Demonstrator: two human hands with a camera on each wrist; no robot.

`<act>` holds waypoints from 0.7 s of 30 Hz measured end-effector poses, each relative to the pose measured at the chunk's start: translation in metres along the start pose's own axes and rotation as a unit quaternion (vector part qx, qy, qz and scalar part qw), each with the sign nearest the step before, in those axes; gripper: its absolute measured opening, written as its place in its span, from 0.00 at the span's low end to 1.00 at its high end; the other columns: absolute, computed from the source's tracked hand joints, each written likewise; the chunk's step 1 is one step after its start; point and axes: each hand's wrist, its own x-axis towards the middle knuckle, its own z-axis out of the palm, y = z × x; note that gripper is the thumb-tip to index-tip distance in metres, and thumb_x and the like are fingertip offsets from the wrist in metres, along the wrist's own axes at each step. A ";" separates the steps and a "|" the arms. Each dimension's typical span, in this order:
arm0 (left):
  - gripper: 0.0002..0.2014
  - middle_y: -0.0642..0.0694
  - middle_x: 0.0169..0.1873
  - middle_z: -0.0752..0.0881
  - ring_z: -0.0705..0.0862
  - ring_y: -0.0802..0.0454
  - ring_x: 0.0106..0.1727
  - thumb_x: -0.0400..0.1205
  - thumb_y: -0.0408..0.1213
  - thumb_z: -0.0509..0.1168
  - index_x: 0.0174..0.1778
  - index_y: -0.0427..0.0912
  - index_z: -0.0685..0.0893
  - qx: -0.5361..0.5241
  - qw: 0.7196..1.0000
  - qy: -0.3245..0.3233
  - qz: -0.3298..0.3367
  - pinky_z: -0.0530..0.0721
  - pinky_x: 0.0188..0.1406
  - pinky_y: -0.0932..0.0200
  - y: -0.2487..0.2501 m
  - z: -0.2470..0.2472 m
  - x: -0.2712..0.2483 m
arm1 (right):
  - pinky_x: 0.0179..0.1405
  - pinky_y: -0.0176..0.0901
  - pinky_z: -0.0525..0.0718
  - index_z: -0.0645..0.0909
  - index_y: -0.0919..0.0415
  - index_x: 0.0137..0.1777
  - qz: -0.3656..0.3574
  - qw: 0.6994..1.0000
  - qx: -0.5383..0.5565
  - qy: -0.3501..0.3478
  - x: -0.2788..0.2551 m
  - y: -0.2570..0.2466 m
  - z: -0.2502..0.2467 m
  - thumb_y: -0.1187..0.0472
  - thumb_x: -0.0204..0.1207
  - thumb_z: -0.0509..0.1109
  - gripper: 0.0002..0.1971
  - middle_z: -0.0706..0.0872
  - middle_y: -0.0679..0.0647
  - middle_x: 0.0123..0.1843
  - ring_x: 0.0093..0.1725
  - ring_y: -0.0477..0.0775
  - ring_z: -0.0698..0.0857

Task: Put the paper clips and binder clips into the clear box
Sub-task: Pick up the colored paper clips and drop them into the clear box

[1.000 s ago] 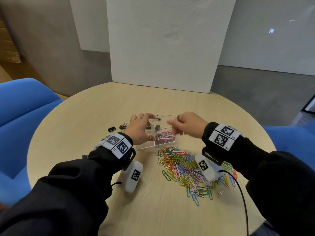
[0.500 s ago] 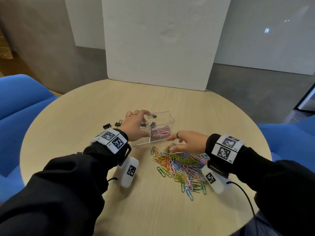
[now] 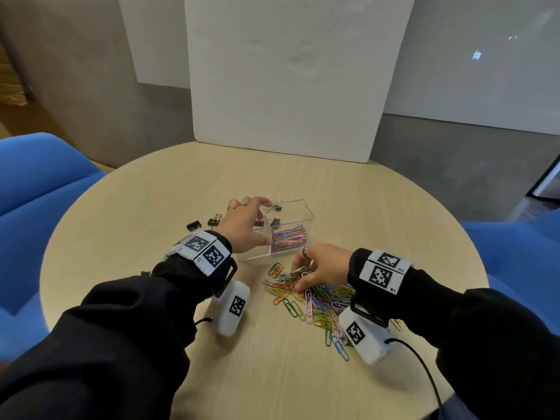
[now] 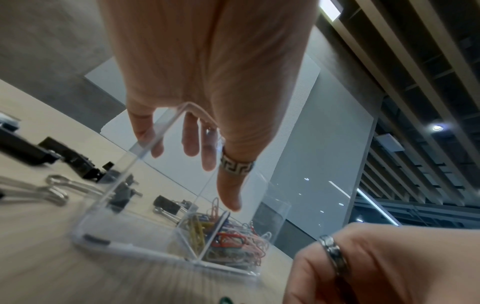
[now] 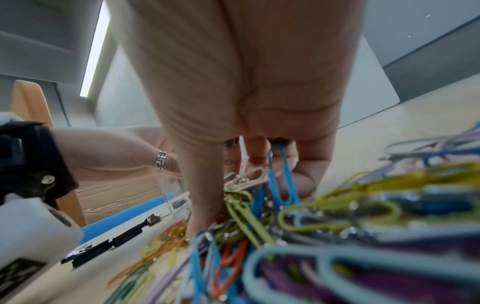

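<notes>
The clear box [image 3: 303,213] stands mid-table, with coloured paper clips [image 3: 289,237] in its near compartment and black binder clips [image 3: 275,221] in the far part. My left hand [image 3: 248,225] grips the box's left wall, thumb [image 4: 230,191] inside and fingers beyond it. A loose paper clip pile [image 3: 318,301] lies in front of the box. My right hand [image 3: 303,275] rests on the pile's far end, fingers curled round several clips, among them a blue clip [image 5: 280,174]. Two more binder clips [image 3: 194,226] lie left of the box.
A white foam board [image 3: 291,86] stands upright at the round table's far edge. Blue chairs [image 3: 36,189] flank the table on both sides. A black cable [image 3: 424,371] trails from my right wrist unit over the near table edge [image 3: 303,413].
My right hand came back from above the box, dropped onto the clip pile and curled its fingers into the clips. The left hand stayed on the box.
</notes>
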 end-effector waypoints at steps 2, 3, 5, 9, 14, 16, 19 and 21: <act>0.36 0.47 0.61 0.76 0.65 0.46 0.66 0.74 0.42 0.73 0.75 0.50 0.62 0.000 1.000 0.001 0.001 0.67 0.64 0.52 -0.001 0.000 0.000 | 0.49 0.36 0.72 0.81 0.60 0.63 -0.004 1.000 -0.012 0.025 0.002 0.000 -0.001 0.56 0.72 0.74 0.19 0.85 0.56 0.59 0.50 0.47 0.77; 0.36 0.47 0.61 0.76 0.65 0.46 0.66 0.74 0.42 0.73 0.76 0.50 0.62 0.000 1.000 0.000 0.003 0.67 0.63 0.53 -0.001 0.000 0.000 | 0.49 0.36 0.74 0.82 0.61 0.62 -0.006 0.999 -0.015 0.037 0.004 0.001 -0.002 0.56 0.72 0.74 0.18 0.85 0.57 0.60 0.50 0.48 0.79; 0.36 0.47 0.61 0.76 0.65 0.46 0.66 0.74 0.42 0.73 0.76 0.50 0.62 0.001 1.000 -0.001 0.004 0.67 0.63 0.54 -0.002 0.000 0.000 | 0.53 0.37 0.77 0.83 0.61 0.61 -0.009 0.998 -0.013 0.054 0.006 0.003 -0.003 0.58 0.73 0.74 0.17 0.86 0.56 0.60 0.55 0.52 0.83; 0.37 0.48 0.61 0.76 0.65 0.47 0.66 0.74 0.43 0.73 0.76 0.51 0.61 0.000 1.000 -0.002 0.005 0.67 0.64 0.53 -0.003 0.000 0.001 | 0.51 0.34 0.82 0.86 0.63 0.57 -0.021 0.995 0.014 0.093 0.008 0.006 -0.008 0.61 0.72 0.74 0.14 0.90 0.55 0.51 0.49 0.51 0.86; 0.37 0.47 0.60 0.76 0.65 0.47 0.65 0.74 0.42 0.73 0.76 0.50 0.61 -0.004 1.000 0.000 0.011 0.67 0.63 0.55 -0.004 0.000 0.001 | 0.31 0.31 0.79 0.87 0.65 0.51 -0.059 0.976 0.107 0.179 0.005 -0.002 -0.045 0.65 0.72 0.74 0.08 0.82 0.44 0.29 0.26 0.44 0.78; 0.37 0.47 0.61 0.77 0.65 0.47 0.65 0.74 0.42 0.73 0.76 0.50 0.61 -0.003 1.000 0.002 0.012 0.67 0.62 0.55 -0.004 0.001 0.001 | 0.33 0.33 0.80 0.87 0.63 0.51 -0.080 0.958 0.142 0.235 0.008 -0.009 -0.062 0.66 0.72 0.73 0.08 0.84 0.46 0.32 0.28 0.45 0.79; 0.37 0.47 0.61 0.77 0.65 0.47 0.65 0.74 0.43 0.73 0.76 0.50 0.61 0.004 1.000 0.005 0.014 0.67 0.62 0.55 -0.004 0.001 0.001 | 0.34 0.29 0.83 0.87 0.64 0.54 -0.098 0.942 0.143 0.289 0.018 -0.021 -0.074 0.66 0.72 0.74 0.11 0.86 0.50 0.37 0.29 0.44 0.80; 0.37 0.47 0.61 0.77 0.66 0.47 0.65 0.74 0.43 0.73 0.76 0.50 0.61 0.005 1.000 0.006 0.015 0.67 0.61 0.56 -0.004 0.001 0.001 | 0.36 0.29 0.82 0.87 0.64 0.54 -0.098 0.947 0.114 0.283 0.027 -0.025 -0.073 0.66 0.71 0.75 0.11 0.84 0.46 0.33 0.29 0.43 0.79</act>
